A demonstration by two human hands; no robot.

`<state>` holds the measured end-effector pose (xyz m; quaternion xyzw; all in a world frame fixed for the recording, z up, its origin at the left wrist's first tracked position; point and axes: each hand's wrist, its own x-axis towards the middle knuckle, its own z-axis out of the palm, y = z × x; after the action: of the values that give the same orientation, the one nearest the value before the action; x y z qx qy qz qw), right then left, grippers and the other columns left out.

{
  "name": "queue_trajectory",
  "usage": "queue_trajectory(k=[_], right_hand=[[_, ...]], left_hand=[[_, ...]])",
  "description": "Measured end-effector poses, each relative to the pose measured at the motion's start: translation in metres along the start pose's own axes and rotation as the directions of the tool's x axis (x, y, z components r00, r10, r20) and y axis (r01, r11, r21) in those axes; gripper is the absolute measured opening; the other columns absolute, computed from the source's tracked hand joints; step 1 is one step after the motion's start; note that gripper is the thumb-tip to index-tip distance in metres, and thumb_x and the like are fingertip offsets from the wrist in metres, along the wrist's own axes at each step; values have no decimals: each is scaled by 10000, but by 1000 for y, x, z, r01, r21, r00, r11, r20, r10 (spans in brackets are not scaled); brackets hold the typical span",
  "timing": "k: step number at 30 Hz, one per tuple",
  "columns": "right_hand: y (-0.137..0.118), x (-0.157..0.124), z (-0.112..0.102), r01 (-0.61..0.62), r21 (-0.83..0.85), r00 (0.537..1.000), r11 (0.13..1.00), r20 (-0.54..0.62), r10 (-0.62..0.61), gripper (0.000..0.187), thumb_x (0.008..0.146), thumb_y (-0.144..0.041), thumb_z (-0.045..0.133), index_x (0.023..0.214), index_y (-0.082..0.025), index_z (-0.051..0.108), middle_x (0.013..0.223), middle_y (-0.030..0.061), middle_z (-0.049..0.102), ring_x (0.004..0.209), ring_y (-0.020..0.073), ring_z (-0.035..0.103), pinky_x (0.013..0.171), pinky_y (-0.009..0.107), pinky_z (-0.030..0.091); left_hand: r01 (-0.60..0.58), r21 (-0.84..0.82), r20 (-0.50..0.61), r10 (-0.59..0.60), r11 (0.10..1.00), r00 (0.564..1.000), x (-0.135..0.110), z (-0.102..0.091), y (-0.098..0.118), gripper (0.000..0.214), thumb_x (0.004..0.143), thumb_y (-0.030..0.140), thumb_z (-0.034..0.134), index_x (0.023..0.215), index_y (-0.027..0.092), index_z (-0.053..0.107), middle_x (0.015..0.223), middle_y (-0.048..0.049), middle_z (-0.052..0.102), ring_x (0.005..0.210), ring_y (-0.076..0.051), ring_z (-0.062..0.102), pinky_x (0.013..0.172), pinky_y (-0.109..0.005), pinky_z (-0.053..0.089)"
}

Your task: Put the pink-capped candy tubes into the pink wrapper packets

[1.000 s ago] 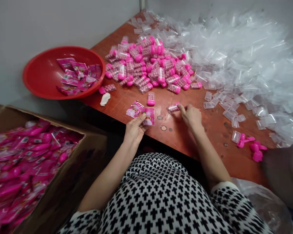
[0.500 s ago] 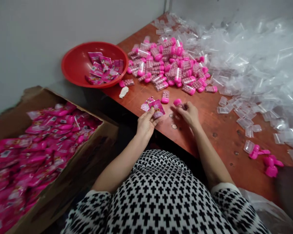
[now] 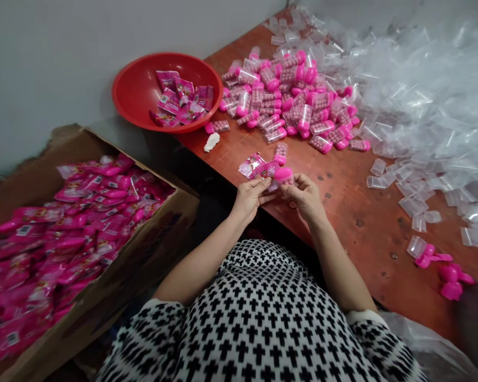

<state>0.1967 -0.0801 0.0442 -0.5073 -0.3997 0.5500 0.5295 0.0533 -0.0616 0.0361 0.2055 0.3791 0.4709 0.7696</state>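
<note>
Near the table's front edge, my left hand (image 3: 250, 200) pinches a pink printed packet (image 3: 269, 169) between thumb and fingers. A second packet (image 3: 250, 164) shows just beyond those fingers; whether it is held or lies on the table, I cannot tell. My right hand (image 3: 307, 199) is closed around a candy tube with a pink cap (image 3: 283, 174), its cap pointing away from me. The tube meets the held packet's edge, and fingers partly hide both. Just behind them another filled tube (image 3: 280, 152) rests on the table.
Filled tubes (image 3: 302, 114) are heaped at the back of the red-brown table (image 3: 342, 207). Clear empty cups (image 3: 442, 116) spread over the right side, with pink plastic parts (image 3: 451, 281) nearer. Packets lie in a red bowl (image 3: 131, 90); a cardboard box (image 3: 163, 225) at left holds filled packets.
My right hand has brought the capped tube leftward to the packet in my left hand. The hands are now close together. The whole view has shifted slightly.
</note>
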Motion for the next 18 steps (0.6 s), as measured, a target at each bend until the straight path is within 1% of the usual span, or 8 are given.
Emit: queue_trajectory(k=[2, 4, 7, 9, 13, 15, 18], right_hand=[[0, -1, -2, 5, -9, 1000, 1000, 0, -5, 271, 664, -313, 761, 793, -193, 554, 656, -45, 622, 542, 86, 587, 514, 188, 483], [-1, -7, -2, 8, 2, 999, 1000, -44, -8, 280, 717, -350, 725, 862, -203, 537, 686, -35, 644, 548, 98, 616, 509, 200, 507], [-1, -24, 1, 3, 14, 994, 1000, -109, -1, 301, 785, -411, 656, 931, -224, 471, 684, -43, 655, 471, 100, 608, 432, 198, 498], [1, -38, 5, -4, -5, 994, 1000, -113, 3, 315, 801, -432, 634, 941, -234, 434, 659, -54, 652, 422, 98, 590, 379, 185, 471], [8, -57, 16, -39, -78, 996, 996, -88, 32, 312, 824, -435, 608, 977, -229, 430, 640, -62, 645, 402, 89, 576, 350, 165, 448], [11, -59, 21, -58, -93, 995, 994, -80, 51, 314, 823, -437, 607, 981, -226, 436, 627, -68, 634, 400, 88, 573, 347, 162, 446], [12, -56, 25, -62, -84, 994, 995, -97, 54, 312, 820, -443, 608, 964, -224, 438, 606, -81, 611, 389, 82, 561, 347, 164, 451]], left_hand=[[-15, 18, -23, 15, 1000, 1000, 2, -1, 1, 257, 598, 286, 811, 705, 92, 681, 726, -58, 687, 667, -151, 661, 688, -310, 559], [-8, 5, -80, 9, 1000, 997, 4, -2, 3, 224, 612, 253, 803, 698, 91, 674, 705, -52, 683, 635, -139, 656, 662, -286, 552], [19, -78, -157, -31, 997, 987, 6, -1, 5, 192, 630, 207, 791, 718, 96, 661, 689, -39, 680, 609, -123, 647, 633, -259, 544], [37, -147, -180, -64, 988, 982, 6, 0, 4, 190, 635, 190, 789, 726, 103, 647, 683, -34, 681, 608, -120, 647, 626, -250, 541], [71, -256, -169, -117, 964, 979, 6, 3, -1, 189, 662, 202, 776, 744, 116, 628, 678, -33, 679, 608, -128, 652, 609, -240, 531], [81, -288, -140, -125, 954, 982, 5, 6, -4, 202, 666, 220, 775, 754, 118, 625, 676, -27, 673, 601, -121, 646, 607, -235, 526], [74, -290, -98, -107, 954, 989, 2, 11, -6, 253, 628, 240, 802, 748, 116, 617, 667, -16, 663, 585, -106, 628, 591, -224, 514]])
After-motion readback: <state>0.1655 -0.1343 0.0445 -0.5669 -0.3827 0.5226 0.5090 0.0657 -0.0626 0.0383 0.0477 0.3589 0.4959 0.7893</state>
